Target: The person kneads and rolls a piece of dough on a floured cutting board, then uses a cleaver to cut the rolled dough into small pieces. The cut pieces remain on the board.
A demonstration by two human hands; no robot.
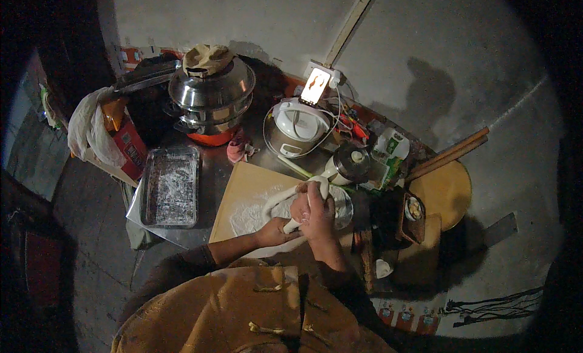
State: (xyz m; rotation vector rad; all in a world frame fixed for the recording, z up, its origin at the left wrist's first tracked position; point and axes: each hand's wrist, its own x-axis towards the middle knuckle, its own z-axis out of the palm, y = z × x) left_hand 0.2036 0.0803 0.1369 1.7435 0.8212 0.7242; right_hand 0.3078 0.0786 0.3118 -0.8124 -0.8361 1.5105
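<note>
A thick pale rope of dough [276, 202] is bent into a loop above a floured wooden board [237, 182]. My left hand [277, 233] is closed around its near end. Just above and to the right, my right hand [314, 212] wraps its fingers round another stretch of the rope, partly hiding it. Loose white flour [245, 220] lies on the board to the left of the dough. Beneath my right hand, a round whitish patch shows on the board; what it is I cannot make out.
Left of the board lies a flour-dusted metal tray [170, 189]. Behind stand a steel steamer pot [211, 92], a white rice cooker [300, 123] and a lidded pot [348, 164]. A lit phone [316, 85] leans above the cooker. Wooden rods [449, 154] and a round board [448, 192] are at right.
</note>
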